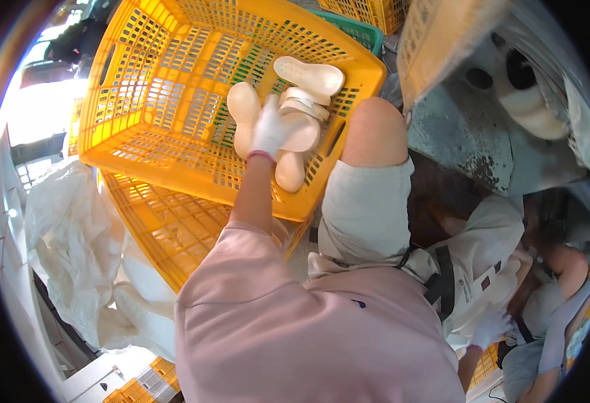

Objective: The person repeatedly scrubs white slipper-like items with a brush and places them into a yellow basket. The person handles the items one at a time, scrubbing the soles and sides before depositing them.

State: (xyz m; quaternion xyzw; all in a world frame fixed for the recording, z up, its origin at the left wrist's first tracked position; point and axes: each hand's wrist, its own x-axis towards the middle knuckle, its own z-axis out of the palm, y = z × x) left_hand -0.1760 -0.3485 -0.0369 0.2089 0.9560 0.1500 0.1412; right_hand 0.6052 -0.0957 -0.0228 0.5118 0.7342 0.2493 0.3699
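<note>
My left hand (276,129), in a white glove with a pink cuff, reaches into a tilted yellow plastic basket (174,168). Its fingers and thumb lie around a small stack of cream shoe insoles (305,105). More insoles surround the hand: one with small holes (312,76) above, one long insole (242,111) to the left, and another (289,173) below. The fingertips are partly hidden among the insoles. Away at the lower right, my right hand (488,328), also gloved in white, hangs with its fingers apart and slightly blurred. No object shows in it.
Another yellow basket (181,225) stands beneath the first, and a green basket (355,30) lies behind it. White plastic sheeting (73,248) hangs at the left. My bare knee (375,131) is against the basket's right side. Another person (553,302) is at the lower right.
</note>
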